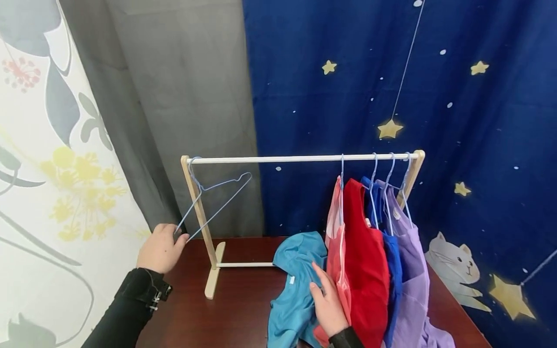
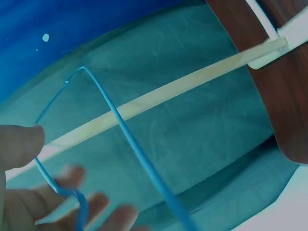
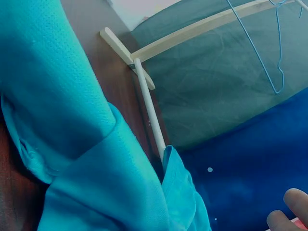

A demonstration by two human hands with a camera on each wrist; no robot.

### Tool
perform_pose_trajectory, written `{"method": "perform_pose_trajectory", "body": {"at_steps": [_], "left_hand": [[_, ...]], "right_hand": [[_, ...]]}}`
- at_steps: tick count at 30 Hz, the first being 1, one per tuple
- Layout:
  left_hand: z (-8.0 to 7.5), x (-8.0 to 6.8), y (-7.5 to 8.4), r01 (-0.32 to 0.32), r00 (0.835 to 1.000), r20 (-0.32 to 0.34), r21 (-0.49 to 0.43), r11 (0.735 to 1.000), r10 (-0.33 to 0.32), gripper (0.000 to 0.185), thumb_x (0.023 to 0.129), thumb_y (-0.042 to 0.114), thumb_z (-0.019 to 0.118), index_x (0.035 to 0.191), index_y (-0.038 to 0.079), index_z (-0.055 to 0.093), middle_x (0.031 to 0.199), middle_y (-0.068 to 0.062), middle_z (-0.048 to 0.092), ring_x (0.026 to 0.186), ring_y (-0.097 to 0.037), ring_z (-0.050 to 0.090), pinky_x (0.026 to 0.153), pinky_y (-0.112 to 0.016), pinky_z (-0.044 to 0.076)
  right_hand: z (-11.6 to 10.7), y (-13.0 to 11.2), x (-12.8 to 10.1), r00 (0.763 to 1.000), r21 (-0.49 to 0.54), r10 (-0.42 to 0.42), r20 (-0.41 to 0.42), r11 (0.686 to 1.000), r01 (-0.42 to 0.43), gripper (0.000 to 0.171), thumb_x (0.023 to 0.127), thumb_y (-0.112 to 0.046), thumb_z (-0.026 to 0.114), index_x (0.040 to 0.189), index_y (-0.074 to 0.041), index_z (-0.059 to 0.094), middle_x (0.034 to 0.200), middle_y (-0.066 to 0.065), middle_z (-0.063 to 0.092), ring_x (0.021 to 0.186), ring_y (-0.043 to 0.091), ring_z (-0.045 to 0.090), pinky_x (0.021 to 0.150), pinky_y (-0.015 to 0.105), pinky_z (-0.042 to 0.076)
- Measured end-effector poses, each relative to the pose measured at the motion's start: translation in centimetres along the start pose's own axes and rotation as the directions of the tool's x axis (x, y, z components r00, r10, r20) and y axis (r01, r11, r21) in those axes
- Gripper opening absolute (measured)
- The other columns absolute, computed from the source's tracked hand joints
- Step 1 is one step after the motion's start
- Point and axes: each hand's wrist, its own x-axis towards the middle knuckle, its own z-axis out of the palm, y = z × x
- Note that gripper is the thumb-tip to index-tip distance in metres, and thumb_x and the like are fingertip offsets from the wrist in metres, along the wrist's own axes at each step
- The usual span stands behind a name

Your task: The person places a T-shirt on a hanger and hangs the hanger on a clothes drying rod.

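Note:
At the left end of the rack, my left hand [image 1: 161, 247] holds one lower corner of a thin blue wire hanger [image 1: 224, 212] between thumb and fingers. The hanger carries no garment and is tilted, its hook by the rail's left end; whether the hook rests on the rail I cannot tell. In the left wrist view, the hanger wire [image 2: 139, 149] runs past the thumb and blurred fingers. My right hand [image 1: 329, 303], fingers extended, is over the right side of a crumpled teal garment [image 1: 289, 299] and beside a pink garment [image 1: 338, 241]. Whether it touches them is unclear.
The wooden rack has a white top rail [image 1: 278, 159] and stands on a dark brown table [image 1: 243, 309]. At its right hang a red garment [image 1: 367, 261], a blue one [image 1: 393, 275] and a lilac one [image 1: 411, 280]. Curtains [image 1: 187, 96] close off the back.

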Motion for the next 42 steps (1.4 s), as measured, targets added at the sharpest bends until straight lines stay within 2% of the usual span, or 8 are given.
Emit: {"method": "perform_pose_trajectory", "body": {"at_steps": [2,5,12,16,22,29,35,42], "left_hand": [[0.0,0.2,-0.2,0.021,0.994,0.109,-0.042,0.999,-0.016,0.02,0.103,0.017,0.053,0.099,-0.002,0.059,0.086,-0.018,0.056,0.071,-0.031,0.055,0.063,-0.045,0.046],[0.4,0.4,-0.2,0.044,0.978,0.206,-0.158,0.986,-0.011,0.014,0.106,0.01,0.043,0.099,0.002,0.052,0.082,-0.011,0.059,0.067,-0.02,0.054,0.06,-0.037,0.043],[1.5,0.7,1.1,0.176,0.957,0.287,-0.441,0.88,-0.047,0.014,0.1,-0.006,0.03,0.111,0.001,0.033,0.103,-0.022,0.051,0.069,-0.024,0.06,0.057,-0.035,0.051],[1.5,0.5,1.7,0.172,0.956,0.29,-0.428,0.887,-0.046,0.019,0.097,-0.007,0.033,0.113,0.003,0.031,0.1,-0.019,0.045,0.069,-0.027,0.057,0.056,-0.037,0.048],[0.4,0.3,2.5,0.063,0.985,0.17,-0.34,0.938,-0.005,0.021,0.095,-0.004,0.04,0.114,0.0,0.034,0.093,-0.014,0.05,0.072,-0.021,0.059,0.065,-0.037,0.045],[0.3,-2.4,4.0,0.056,0.997,0.07,-0.341,0.938,-0.034,0.025,0.09,-0.003,0.047,0.114,0.001,0.038,0.088,-0.01,0.054,0.073,-0.019,0.057,0.068,-0.035,0.044],[2.1,-5.5,5.0,0.176,0.982,0.13,-0.366,0.914,-0.137,0.024,0.094,0.001,0.048,0.116,0.004,0.039,0.091,-0.008,0.056,0.074,-0.017,0.057,0.067,-0.034,0.044],[4.7,-7.1,5.8,0.233,0.965,0.209,-0.413,0.88,-0.158,0.021,0.096,0.002,0.047,0.115,0.006,0.04,0.091,-0.008,0.053,0.073,-0.019,0.05,0.066,-0.035,0.042]], "right_hand": [[0.0,0.1,-0.1,1.0,-0.002,0.008,0.001,1.0,-0.008,0.05,0.106,-0.011,0.049,0.155,-0.016,0.041,0.157,0.014,0.037,0.144,0.039,0.029,0.11,0.062,0.032],[0.0,0.2,-0.1,1.0,-0.002,0.023,0.01,1.0,-0.023,0.049,0.107,-0.013,0.047,0.155,-0.014,0.04,0.157,0.015,0.036,0.145,0.04,0.027,0.111,0.062,0.03],[-0.1,0.2,-0.4,0.998,0.034,0.062,0.004,0.997,-0.062,0.049,0.107,-0.016,0.047,0.155,-0.013,0.039,0.156,0.015,0.038,0.144,0.041,0.03,0.11,0.059,0.033],[0.1,0.3,-0.6,0.996,0.053,0.083,0.008,0.995,-0.084,0.049,0.106,-0.016,0.048,0.155,-0.013,0.039,0.155,0.017,0.038,0.142,0.043,0.034,0.109,0.059,0.035],[0.1,0.2,-0.6,0.997,0.049,0.083,0.004,0.995,-0.083,0.05,0.106,-0.014,0.048,0.155,-0.012,0.039,0.155,0.017,0.039,0.14,0.044,0.037,0.108,0.059,0.035],[0.3,0.5,-0.5,0.997,0.069,0.079,0.015,0.994,-0.079,0.05,0.105,-0.011,0.048,0.154,-0.01,0.04,0.154,0.019,0.039,0.141,0.045,0.036,0.109,0.059,0.034],[0.6,1.1,-0.5,0.992,0.077,0.112,0.056,0.99,-0.116,0.05,0.104,-0.011,0.048,0.153,-0.006,0.039,0.154,0.021,0.037,0.144,0.044,0.032,0.111,0.056,0.033],[1.0,1.3,-0.4,0.996,0.004,0.081,0.041,0.997,-0.082,0.047,0.104,-0.011,0.05,0.151,-0.008,0.046,0.152,0.016,0.042,0.142,0.04,0.035,0.109,0.054,0.037]]}}
